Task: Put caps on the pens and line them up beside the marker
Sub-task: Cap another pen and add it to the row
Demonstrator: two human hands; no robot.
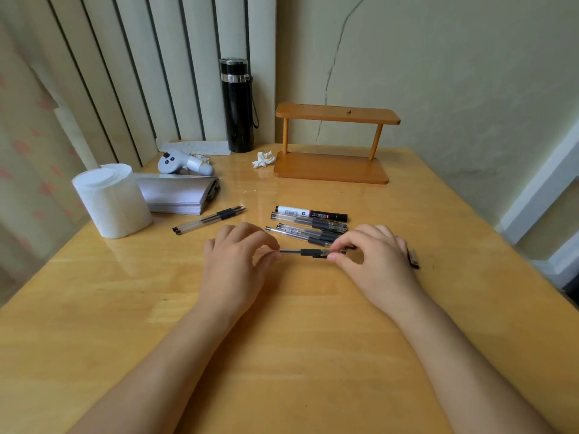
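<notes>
A black-and-white marker (311, 213) lies across the table's middle. Just in front of it, three capped clear pens (308, 229) lie roughly side by side. In front of those, a clear pen with a black grip (302, 252) is held level between both hands. My left hand (239, 261) pinches its left end. My right hand (372, 258) pinches a cap at its right end. Two uncapped pens (208, 219) lie together to the left, tips pointing right. A small dark object (413, 260), partly hidden, lies behind my right hand.
A toilet roll (111, 200) and a stack of paper (178, 194) stand at the left. A grey controller (183, 164), a black flask (238, 104), a crumpled tissue (263, 159) and a wooden shelf (335, 142) sit at the back by the wall.
</notes>
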